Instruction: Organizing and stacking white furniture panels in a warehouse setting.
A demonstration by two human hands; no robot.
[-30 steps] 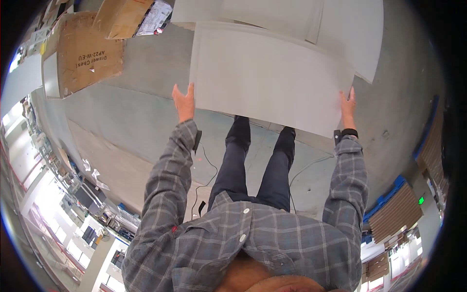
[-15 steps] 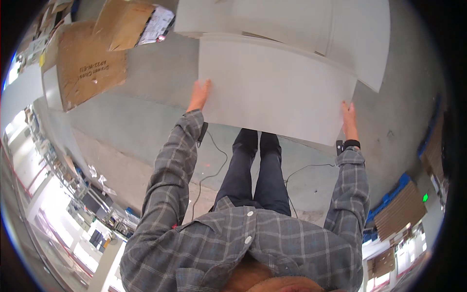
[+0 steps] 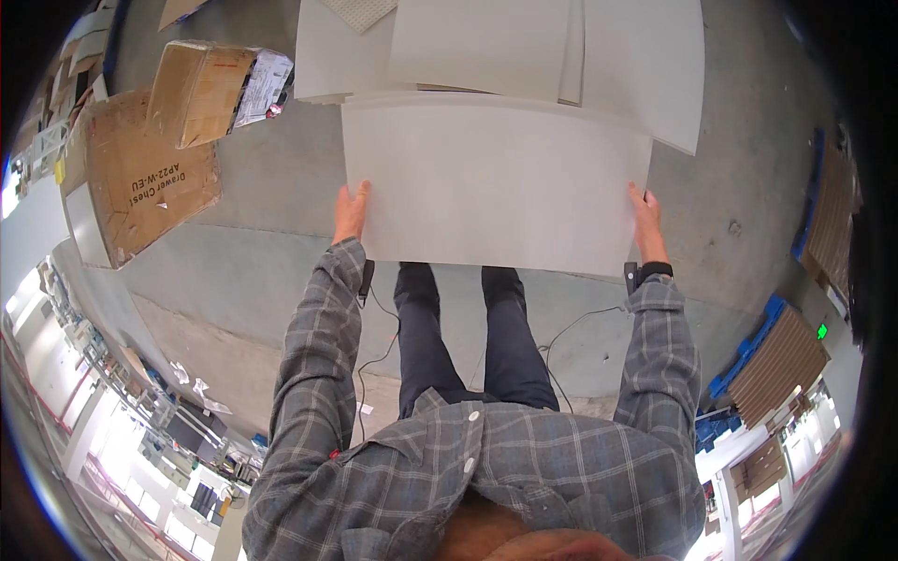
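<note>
A large pale grey-white rectangular panel [image 3: 496,182] stretches across in front of my legs. My left hand [image 3: 351,213] grips its left edge, thumb on the upper face and fingers hidden beneath. At the opposite edge my right hand [image 3: 647,224] has hold of it in the same way. Beyond the panel's far edge lie several similar white sheets [image 3: 482,47], overlapping one another; whether the held panel touches them I cannot tell.
Two cardboard boxes stand at the far left, a large printed one [image 3: 154,182] and a smaller one [image 3: 201,93] with a plastic-wrapped side. Thin cables [image 3: 363,379] run over the concrete floor near my legs. Stacked brown cardboard [image 3: 776,365] on blue pallets lines the right.
The panel has levelled out, its right side no longer slanting nearer to me. Boxes and sheets sit further left in the view. Both hands still hold the panel.
</note>
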